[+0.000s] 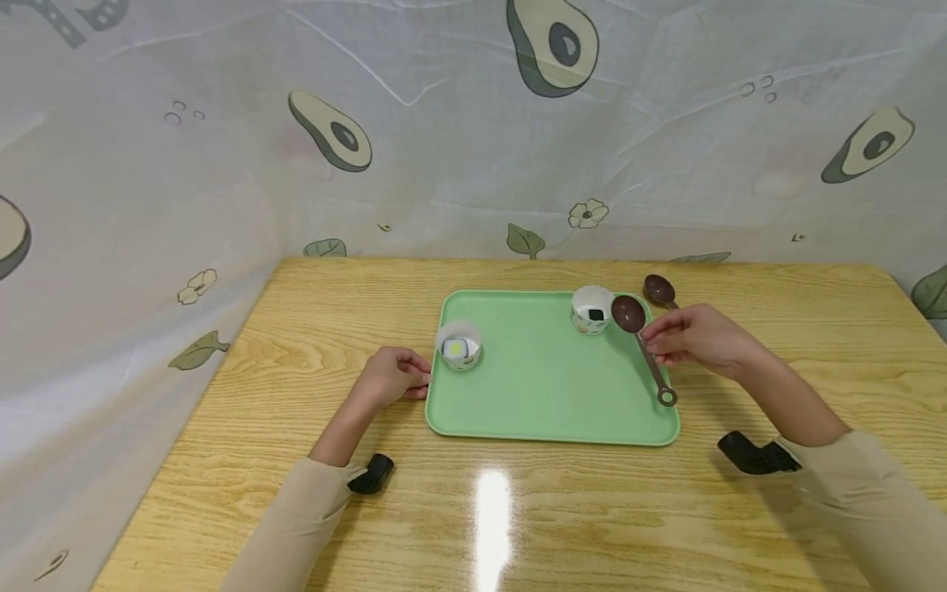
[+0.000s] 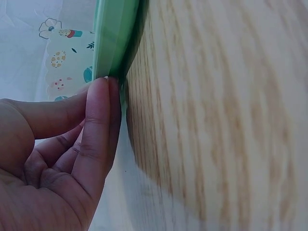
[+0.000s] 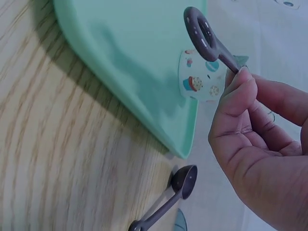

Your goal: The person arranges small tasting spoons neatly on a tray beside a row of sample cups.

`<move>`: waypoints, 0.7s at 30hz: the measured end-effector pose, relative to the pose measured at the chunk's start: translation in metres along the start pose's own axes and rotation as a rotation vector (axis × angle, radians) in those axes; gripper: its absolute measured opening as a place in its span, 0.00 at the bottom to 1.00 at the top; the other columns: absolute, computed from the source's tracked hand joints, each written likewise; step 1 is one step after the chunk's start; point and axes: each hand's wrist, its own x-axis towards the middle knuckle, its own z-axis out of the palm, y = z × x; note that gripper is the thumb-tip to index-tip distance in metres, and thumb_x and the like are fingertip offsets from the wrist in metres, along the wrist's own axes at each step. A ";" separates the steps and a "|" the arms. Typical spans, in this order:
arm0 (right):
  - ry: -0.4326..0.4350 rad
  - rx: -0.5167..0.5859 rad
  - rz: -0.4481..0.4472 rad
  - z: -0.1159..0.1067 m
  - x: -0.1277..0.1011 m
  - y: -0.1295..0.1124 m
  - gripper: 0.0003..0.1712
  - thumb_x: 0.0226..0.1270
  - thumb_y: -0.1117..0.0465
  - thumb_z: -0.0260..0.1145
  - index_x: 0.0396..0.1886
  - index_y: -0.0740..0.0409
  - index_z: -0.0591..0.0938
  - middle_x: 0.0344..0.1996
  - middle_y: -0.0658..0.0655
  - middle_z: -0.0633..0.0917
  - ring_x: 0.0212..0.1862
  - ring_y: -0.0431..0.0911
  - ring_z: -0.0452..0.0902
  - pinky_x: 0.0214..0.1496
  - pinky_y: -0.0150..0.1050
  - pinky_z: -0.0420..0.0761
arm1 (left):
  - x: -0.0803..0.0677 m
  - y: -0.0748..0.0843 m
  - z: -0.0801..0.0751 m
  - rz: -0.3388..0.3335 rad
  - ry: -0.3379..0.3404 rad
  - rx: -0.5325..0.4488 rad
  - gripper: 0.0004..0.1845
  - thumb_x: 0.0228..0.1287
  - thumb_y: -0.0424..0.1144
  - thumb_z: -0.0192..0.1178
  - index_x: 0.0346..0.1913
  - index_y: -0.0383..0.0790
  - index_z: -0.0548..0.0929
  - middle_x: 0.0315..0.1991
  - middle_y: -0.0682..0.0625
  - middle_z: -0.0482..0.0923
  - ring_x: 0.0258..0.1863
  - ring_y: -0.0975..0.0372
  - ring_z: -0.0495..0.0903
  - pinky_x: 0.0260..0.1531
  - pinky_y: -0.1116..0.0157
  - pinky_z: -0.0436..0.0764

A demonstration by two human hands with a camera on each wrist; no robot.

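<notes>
My right hand pinches the handle of a dark brown measuring spoon, with its round bowl pointing away and its ringed end towards me. In the head view this spoon overlaps the right side of a light green tray. The right wrist view shows the spoon's ring raised above the tray, thumb and finger on the handle. At the tray's left edge, my left hand pinches the rim between thumb and fingertips.
A printed white paper cup at the tray's left holds a pale block with a yellow-green centre. Another cup, at the back right, has a small black square inside. A second brown measuring spoon lies on the wooden table beyond the tray's right corner.
</notes>
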 end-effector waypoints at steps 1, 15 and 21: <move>-0.001 -0.001 -0.001 0.001 0.001 -0.001 0.16 0.62 0.74 0.58 0.46 0.83 0.70 0.29 0.54 0.81 0.28 0.42 0.77 0.34 0.36 0.82 | 0.000 0.000 0.000 0.001 0.000 -0.001 0.05 0.57 0.21 0.57 0.37 0.24 0.77 0.24 0.43 0.75 0.20 0.63 0.78 0.26 0.67 0.83; 0.004 0.014 -0.006 0.015 0.011 -0.014 0.16 0.61 0.74 0.58 0.46 0.83 0.70 0.28 0.55 0.80 0.28 0.42 0.77 0.33 0.34 0.82 | -0.001 0.001 0.000 -0.003 -0.003 -0.005 0.05 0.57 0.21 0.56 0.37 0.24 0.77 0.24 0.44 0.74 0.20 0.63 0.78 0.26 0.67 0.83; 0.002 0.051 -0.002 0.021 0.017 -0.017 0.14 0.60 0.75 0.58 0.44 0.82 0.71 0.27 0.54 0.81 0.26 0.42 0.77 0.32 0.33 0.81 | -0.002 0.003 0.000 -0.007 -0.001 -0.005 0.05 0.57 0.21 0.57 0.37 0.24 0.77 0.24 0.44 0.74 0.20 0.62 0.78 0.27 0.67 0.83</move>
